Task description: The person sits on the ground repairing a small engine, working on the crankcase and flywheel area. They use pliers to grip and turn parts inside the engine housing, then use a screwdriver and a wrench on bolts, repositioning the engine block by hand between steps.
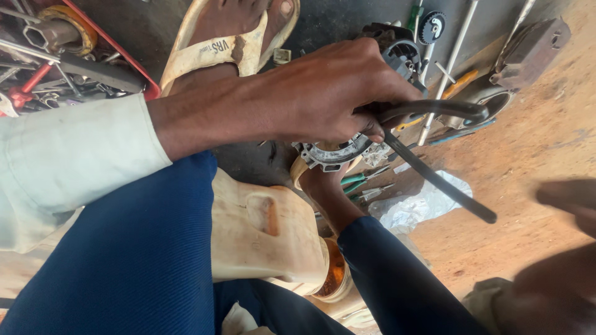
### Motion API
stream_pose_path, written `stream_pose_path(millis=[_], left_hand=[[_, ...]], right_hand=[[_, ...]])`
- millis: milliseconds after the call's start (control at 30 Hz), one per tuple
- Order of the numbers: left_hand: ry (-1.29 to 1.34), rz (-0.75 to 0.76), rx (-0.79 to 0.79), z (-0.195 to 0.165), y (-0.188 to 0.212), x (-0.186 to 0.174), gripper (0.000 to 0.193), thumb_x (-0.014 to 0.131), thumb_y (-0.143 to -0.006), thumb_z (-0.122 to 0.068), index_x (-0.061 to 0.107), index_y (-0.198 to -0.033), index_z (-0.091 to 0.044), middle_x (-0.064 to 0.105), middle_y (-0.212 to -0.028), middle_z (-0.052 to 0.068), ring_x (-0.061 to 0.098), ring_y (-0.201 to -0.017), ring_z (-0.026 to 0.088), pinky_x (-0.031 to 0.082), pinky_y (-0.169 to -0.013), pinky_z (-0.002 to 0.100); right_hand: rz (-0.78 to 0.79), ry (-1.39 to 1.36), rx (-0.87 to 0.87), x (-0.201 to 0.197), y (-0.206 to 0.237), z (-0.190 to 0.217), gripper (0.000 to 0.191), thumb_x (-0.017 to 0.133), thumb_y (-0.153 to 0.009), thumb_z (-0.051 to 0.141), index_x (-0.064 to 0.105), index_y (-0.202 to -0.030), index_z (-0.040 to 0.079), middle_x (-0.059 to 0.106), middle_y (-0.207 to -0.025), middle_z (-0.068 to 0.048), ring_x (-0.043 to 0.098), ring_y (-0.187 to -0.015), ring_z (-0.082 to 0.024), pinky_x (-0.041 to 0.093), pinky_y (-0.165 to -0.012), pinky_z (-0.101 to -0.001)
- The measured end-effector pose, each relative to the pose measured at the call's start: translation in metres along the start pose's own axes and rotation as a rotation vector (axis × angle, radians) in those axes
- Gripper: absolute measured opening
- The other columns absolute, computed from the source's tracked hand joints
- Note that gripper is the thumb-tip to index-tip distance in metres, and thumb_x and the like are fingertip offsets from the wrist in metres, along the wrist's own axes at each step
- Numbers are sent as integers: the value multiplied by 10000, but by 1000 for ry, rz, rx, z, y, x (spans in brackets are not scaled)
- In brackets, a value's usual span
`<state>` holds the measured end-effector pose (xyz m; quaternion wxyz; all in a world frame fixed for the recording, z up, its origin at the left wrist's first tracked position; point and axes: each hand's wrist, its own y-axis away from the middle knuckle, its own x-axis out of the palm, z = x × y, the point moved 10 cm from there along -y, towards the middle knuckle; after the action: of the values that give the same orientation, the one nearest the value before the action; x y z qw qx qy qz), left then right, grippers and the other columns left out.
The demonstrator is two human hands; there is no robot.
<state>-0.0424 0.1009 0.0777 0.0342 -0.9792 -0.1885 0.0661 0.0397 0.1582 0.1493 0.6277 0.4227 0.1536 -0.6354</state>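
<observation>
My left hand reaches in from the left in a white sleeve. Its fingers are closed around a curved black hose. The hose lies over a grey machine part that my foot steadies from below. A straight black bar slants down to the right from under the fingers. My right hand is blurred at the right edge, apart from the hose. Its fingers are too blurred to read.
A red tool tray full of spanners sits at top left, beside my other sandalled foot. A cut cream jerrycan holding orange liquid lies between my blue-trousered legs. Green-handled screwdrivers, a white plastic bag, metal rods and a brown casing lie on the dirt.
</observation>
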Motion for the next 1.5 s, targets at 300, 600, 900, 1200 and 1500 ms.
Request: stream_pose_path(millis=[300,600,900,1200,1500], left_hand=[[9,-36,-37,6,9,-5,205,783,-906,-118,770,-1106,-80,594,-753,13,498,-814,205,408,-749,428],[37,174,-179,21,2,16,99,686,-957,-80,752,-1031,-81,626,-675,12,588,-647,120,457,-739,397],[-124,-143,139,-13,14,-19,249,783,-839,-75,768,-1087,-70,676,-796,60,572,-783,234,457,-764,443],[-71,48,-103,6,-3,-14,114,731,-939,-85,749,-1047,-118,693,-711,96,630,-668,238,457,-699,445],[506,-130,-172,6,11,-47,147,748,-870,14,618,-913,-39,728,-885,40,772,-907,138,648,-866,304]], right_hand=[[-195,-38,-46,-38,11,-37,498,544,-985,157,366,-1405,-43,464,-1435,-218,439,-1334,-288,355,-1098,-386],[52,287,296,168,27,-112,574,445,-1048,329,324,-1488,-18,423,-1493,-204,385,-1389,-288,304,-1153,-397],[-108,-49,-125,-41,8,0,536,391,-1251,484,557,-1294,-23,634,-1267,-164,622,-1171,-236,491,-1028,-310],[-204,-345,20,-57,1,-54,337,521,-1231,265,596,-1181,-60,651,-1134,-116,653,-982,-181,544,-911,-267],[125,-1,-186,38,-20,-53,238,761,-922,-36,711,-1150,14,672,-1058,-115,694,-962,-224,539,-831,-338]])
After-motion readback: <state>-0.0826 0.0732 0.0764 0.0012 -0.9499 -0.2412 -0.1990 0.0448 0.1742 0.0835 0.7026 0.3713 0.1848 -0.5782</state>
